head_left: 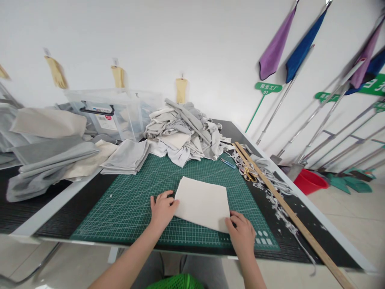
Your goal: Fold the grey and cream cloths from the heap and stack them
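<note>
Left of the green cutting mat [120,216], a loose layering of grey and cream cloths [51,152] lies on the bench [69,212]. Beyond the mat's far left corner stands a clear bin [126,128] with more fabric inside. At that corner is a squared-up stack of grey cloths [124,158]; I would judge these the finished part.

The left hand [162,206] is over the mat's near half, fingers spread and slightly bent, thumb against the left edge of 1 cream cloth [203,204]. The cloth lies flat on the mat, just right of its middle, and seems to be midway through handling; I cannot tell how many layers it has. Behind it, at the mat's far edge, a jumbled heap of cloths [180,132] looks like the part left to do.

The right hand [242,228] rests on the mat at the cloth's near right corner; whether its fingers pinch the fabric I cannot tell. Blue snips [227,163] lie near the mat's far right corner, with yellow-handled scissors [249,175] along its right edge, then a wooden strip [279,196].
</note>
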Tool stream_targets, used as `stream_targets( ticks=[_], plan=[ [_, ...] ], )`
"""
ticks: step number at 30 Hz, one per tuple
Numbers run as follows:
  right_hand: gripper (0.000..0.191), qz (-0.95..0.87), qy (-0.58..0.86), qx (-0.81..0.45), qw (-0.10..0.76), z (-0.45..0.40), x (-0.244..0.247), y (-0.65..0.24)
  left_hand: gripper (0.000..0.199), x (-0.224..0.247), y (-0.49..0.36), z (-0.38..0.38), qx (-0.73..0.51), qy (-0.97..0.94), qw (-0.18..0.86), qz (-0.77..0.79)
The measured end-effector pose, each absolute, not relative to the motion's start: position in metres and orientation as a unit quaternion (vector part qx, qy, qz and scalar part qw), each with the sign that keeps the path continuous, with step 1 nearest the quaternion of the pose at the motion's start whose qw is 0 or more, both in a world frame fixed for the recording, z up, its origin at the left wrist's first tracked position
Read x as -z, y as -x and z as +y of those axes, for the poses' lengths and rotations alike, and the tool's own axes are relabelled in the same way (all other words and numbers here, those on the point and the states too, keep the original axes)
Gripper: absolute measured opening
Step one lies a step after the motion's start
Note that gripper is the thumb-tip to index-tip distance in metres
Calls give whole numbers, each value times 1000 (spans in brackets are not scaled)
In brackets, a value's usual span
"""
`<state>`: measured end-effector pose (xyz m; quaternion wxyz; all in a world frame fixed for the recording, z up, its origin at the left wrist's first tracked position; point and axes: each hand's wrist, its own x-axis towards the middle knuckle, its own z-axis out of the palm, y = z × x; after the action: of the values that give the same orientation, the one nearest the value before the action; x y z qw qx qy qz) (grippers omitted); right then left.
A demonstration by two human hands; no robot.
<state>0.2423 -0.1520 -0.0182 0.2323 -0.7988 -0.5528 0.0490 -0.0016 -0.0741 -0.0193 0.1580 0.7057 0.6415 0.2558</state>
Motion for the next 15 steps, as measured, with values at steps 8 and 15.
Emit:
stream_targets(
  ticks=[8,15],
  plan=[
    [29,-540,810,-51,224,-149,14,-240,26,15,0,-68,-216,-712,156,649],
    [26,-498,810,-136,278,-111,7,-253,26,7,-10,-23,-176,-683,222,673]
  ],
)
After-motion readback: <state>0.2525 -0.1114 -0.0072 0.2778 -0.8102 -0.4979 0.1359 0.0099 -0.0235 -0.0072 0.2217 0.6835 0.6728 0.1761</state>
